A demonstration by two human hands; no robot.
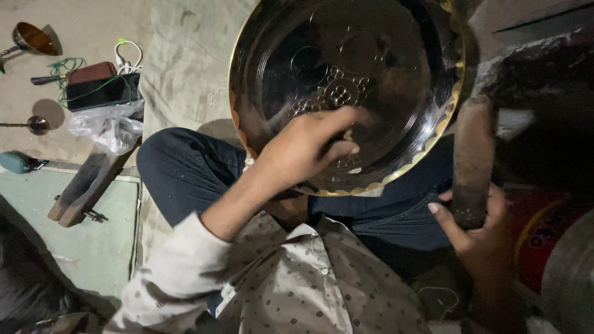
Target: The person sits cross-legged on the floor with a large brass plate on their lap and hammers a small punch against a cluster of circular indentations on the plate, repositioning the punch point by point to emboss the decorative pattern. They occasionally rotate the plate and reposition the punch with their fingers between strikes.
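A large round brass plate [396, 68] with engraved circles and a scalloped golden rim rests tilted over my lap. My left hand [306, 148] lies on its lower inner face with the fingers curled, seemingly pinching a small tool that I cannot make out. My right hand [479, 226] grips the lower end of a thick wooden mallet [473, 154], which stands upright just beside the plate's right rim. My legs in dark jeans [185, 170] are folded under the plate.
On the floor at left lie a wooden block [86, 185], a clear plastic bag [111, 127], a dark box with cables [99, 89], metal ladles [31, 38] and a teal tool handle [18, 162]. A red drum [544, 238] stands at right.
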